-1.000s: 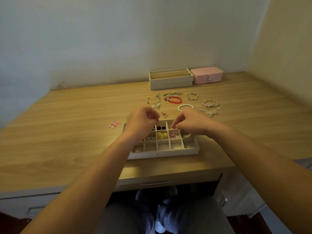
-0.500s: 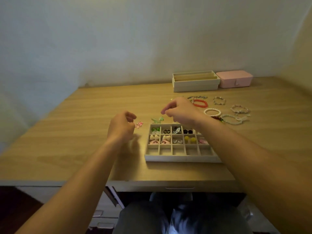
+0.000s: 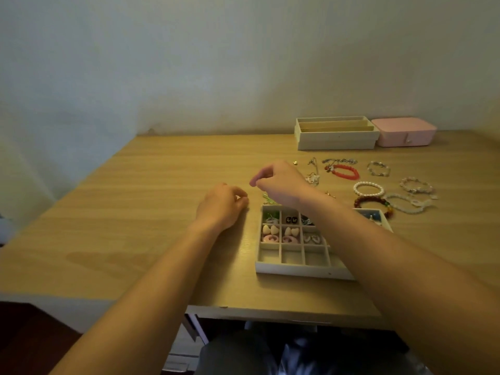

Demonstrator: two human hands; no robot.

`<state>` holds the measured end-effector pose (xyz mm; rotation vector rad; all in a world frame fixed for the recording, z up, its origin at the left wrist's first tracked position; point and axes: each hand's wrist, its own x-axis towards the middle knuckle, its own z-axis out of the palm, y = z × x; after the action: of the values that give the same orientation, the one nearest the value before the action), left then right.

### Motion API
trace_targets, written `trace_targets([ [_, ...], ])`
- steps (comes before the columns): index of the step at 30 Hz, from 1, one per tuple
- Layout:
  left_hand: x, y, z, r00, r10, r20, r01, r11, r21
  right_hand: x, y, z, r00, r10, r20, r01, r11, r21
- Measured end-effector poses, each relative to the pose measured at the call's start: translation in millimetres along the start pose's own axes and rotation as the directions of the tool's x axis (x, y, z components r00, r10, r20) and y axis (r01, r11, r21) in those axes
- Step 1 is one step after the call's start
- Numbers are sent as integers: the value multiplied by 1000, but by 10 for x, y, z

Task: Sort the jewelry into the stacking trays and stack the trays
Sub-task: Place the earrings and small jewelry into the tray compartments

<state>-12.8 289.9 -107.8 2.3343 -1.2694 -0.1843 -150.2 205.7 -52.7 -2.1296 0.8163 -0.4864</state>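
1. Divided tray [image 3: 297, 270] sits near desk [image 3: 135, 239] front; my R forearm hides its right side.
2. Red bracelet [image 3: 346, 171] & pearl bracelet [image 3: 368, 188] lie behind-right; spare trays [image 3: 335, 138] by wall.
3. L hand [image 3: 221, 207] rests curled just left of tray; R hand [image 3: 281, 182] hovers behind it, tips pinched. Can't tell if either holds anything.

Head-worn camera looks forward and down, apparently close over the desk [image 3: 151, 201].

Desk [image 3: 135, 212] open leftward; bracelets [image 3: 368, 188] apparently crowd right.
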Motion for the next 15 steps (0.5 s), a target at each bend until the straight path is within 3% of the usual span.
trace_targets([
  [4, 30, 10, 6, 998, 50, -45, -50, 999, -15, 11, 22, -69, 1000, -1, -19, 1, 1000, 6],
  [8, -27, 139, -33, 991, 62, -117, -85, 975, -207, -77, 62, -265, 999, -13, -47, 16, 998, 60],
  [11, -110, 387, -137, 983, 73, -168, -137, 902, -409, -201, 113, -454, 1000, -5, -12, 7, 993, 118],
  [15, -307, 765, -270, 990, 90, -107, -139, 728, -671, -404, 176, -727, 997, -59, 56, 44, 970, 239],
])
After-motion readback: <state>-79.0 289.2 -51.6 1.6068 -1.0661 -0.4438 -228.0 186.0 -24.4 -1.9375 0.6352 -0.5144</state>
